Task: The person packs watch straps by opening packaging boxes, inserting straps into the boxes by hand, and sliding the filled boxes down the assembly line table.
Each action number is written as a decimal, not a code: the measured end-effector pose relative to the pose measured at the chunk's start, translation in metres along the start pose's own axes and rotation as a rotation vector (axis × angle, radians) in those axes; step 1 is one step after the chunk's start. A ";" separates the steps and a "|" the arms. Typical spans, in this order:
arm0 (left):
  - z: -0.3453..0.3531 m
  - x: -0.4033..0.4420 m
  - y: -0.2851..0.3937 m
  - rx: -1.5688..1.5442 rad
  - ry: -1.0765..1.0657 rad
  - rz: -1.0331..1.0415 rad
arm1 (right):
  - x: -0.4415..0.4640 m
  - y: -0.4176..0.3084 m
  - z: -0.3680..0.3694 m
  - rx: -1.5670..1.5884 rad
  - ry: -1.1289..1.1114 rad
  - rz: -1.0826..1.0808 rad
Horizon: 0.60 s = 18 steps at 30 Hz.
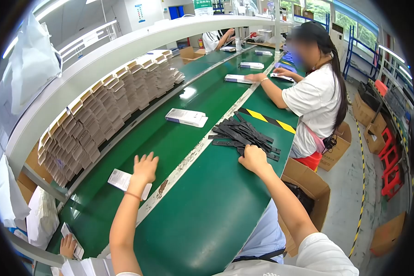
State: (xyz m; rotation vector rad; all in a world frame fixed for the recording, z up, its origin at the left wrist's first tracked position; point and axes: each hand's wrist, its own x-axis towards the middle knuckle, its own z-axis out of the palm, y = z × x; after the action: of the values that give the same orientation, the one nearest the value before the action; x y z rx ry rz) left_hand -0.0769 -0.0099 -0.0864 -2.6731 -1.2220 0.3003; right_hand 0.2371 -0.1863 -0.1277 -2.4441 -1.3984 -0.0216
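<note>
My left hand (145,168) is over the green conveyor belt (170,142), its fingers spread and nothing in them. Beneath my left wrist lies a white box (120,179), partly covered by the forearm. My right hand (253,158) is closed at the near edge of a pile of black strips (244,133) on the green worktop (193,207); what its fingers hold is too hidden to tell. Farther up the belt lies another white box (186,117) with its end flap open.
Stacked cartons (101,108) line the belt's far side. A co-worker (315,87) sits at the right, beyond yellow-black tape (267,119). Another person's hand (68,246) touches a box at lower left. An open cardboard box (324,198) stands beside the worktop.
</note>
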 end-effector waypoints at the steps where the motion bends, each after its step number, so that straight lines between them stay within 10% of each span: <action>1: -0.004 0.014 0.008 -0.022 0.046 0.036 | 0.001 -0.001 -0.002 -0.001 0.003 -0.003; 9: 0.009 0.162 0.059 -0.102 0.138 0.237 | 0.010 0.006 -0.049 0.079 0.461 -0.417; 18: 0.001 0.218 0.047 -0.125 0.260 0.256 | 0.019 -0.004 -0.098 1.396 0.197 -0.322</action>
State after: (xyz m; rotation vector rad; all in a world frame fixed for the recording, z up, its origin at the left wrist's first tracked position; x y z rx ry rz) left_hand 0.0965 0.1256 -0.1218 -2.8644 -0.8508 -0.0930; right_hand 0.2583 -0.1963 -0.0306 -1.0326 -1.0725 0.4572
